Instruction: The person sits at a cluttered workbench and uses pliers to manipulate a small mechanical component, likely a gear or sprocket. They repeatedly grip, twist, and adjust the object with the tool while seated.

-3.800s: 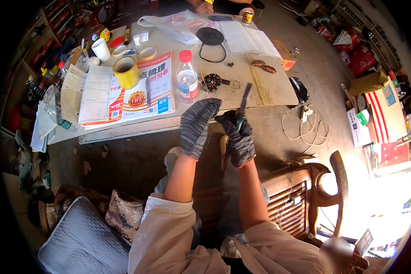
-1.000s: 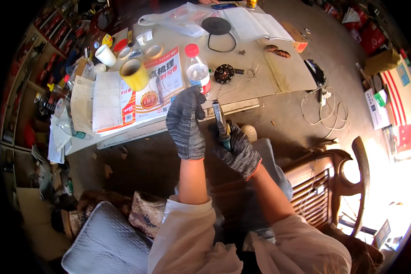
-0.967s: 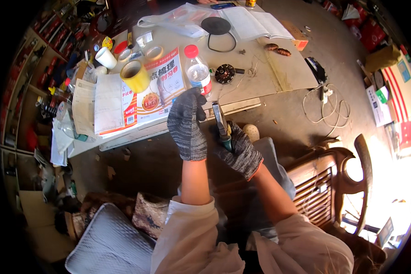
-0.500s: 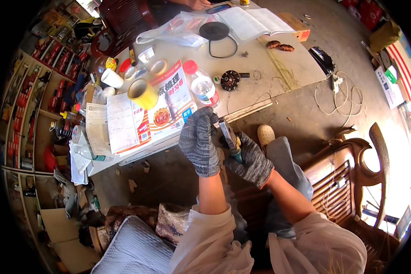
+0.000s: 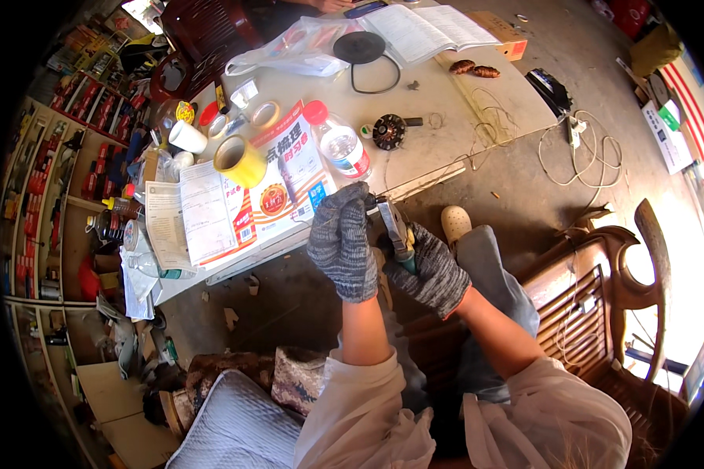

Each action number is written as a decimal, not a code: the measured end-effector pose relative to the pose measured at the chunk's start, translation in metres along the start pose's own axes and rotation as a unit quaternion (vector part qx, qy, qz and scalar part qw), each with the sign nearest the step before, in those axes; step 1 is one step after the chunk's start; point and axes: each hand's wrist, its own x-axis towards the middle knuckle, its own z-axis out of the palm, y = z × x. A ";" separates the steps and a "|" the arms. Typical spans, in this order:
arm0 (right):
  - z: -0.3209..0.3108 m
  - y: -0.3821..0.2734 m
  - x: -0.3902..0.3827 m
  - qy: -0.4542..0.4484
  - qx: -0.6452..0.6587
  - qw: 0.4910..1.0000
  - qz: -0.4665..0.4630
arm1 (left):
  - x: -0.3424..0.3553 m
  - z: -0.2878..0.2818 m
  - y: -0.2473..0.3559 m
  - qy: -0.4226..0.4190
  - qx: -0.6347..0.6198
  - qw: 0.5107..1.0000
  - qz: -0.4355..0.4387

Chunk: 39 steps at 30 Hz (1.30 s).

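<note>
My left hand (image 5: 340, 242), in a grey knit glove, is pinched closed on something small that I cannot make out. Just to its right, my right hand (image 5: 430, 270), gloved alike, grips a green-handled metal tool (image 5: 395, 228), its head angled up beside the left fingertips. Beyond them on the table lie a plastic bottle (image 5: 342, 152) with a red cap, a round dark slotted part (image 5: 388, 132) with a short shaft, and thin tangled wire (image 5: 493, 117). A yellow tape roll (image 5: 238, 162) rests on printed papers (image 5: 274, 195) to the left.
The table (image 5: 446, 102) also holds an open book (image 5: 422, 30), a plastic bag (image 5: 281, 55) and a black disc (image 5: 360, 48). Another person's hand (image 5: 330, 5) is at the far edge. A wooden bench (image 5: 579, 305) is beside me; white cords (image 5: 598, 156) lie on the floor.
The view has turned. The tool, raised higher earlier, is now lower and angled toward my left fingers. My left hand stays closed, its fingertips now right next to the tool's head.
</note>
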 end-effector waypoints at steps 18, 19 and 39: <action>0.006 0.012 -0.002 -0.009 0.082 0.997 0.011 | 0.002 0.000 0.004 0.015 -0.028 0.999 -0.008; 0.007 0.013 -0.002 0.001 0.079 0.997 0.013 | 0.002 0.000 0.003 0.014 -0.027 1.000 -0.007; -0.002 0.010 0.002 -0.062 -0.045 0.997 0.010 | 0.010 -0.007 0.007 -0.184 -0.108 0.938 -0.274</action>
